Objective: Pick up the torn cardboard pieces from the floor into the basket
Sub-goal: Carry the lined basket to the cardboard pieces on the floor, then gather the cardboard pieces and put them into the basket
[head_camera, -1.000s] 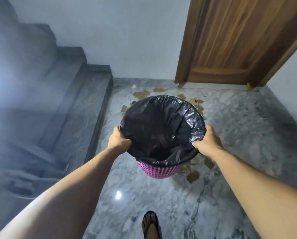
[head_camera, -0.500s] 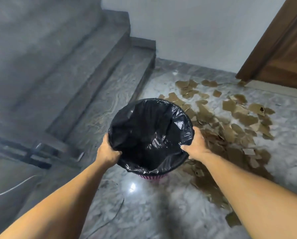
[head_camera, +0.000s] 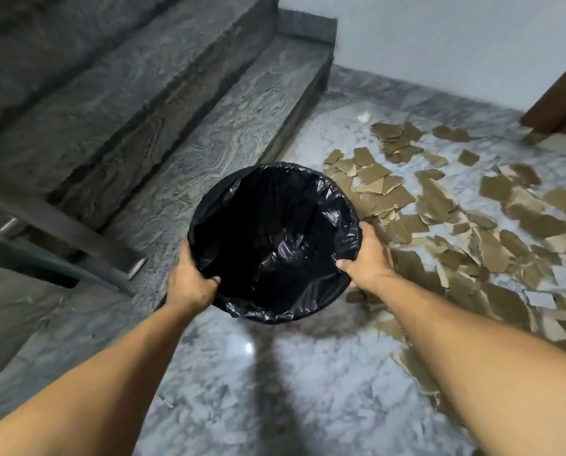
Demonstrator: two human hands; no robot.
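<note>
The basket [head_camera: 347,205], lined with a black plastic bag, is in the middle of the view, seen from above with its dark inside showing. My left hand [head_camera: 189,284] grips its near-left rim and my right hand [head_camera: 369,258] grips its right rim. Many torn brown cardboard pieces [head_camera: 439,212] lie scattered on the marble floor [head_camera: 308,390] to the right of the basket and beyond it. Some pieces lie close under my right forearm. Whether the basket rests on the floor or hangs just above it cannot be made out.
Grey stone stairs [head_camera: 209,110] rise on the left, right beside the basket. A dark metal rail [head_camera: 61,232] crosses the lower left. A white wall runs along the back, with a wooden door frame [head_camera: 564,103] at the far right.
The basket, held in both hands, has moved left toward the stairs and lower. The view has tilted down, so the cardboard now spreads out on the right and the pink side is hidden.
</note>
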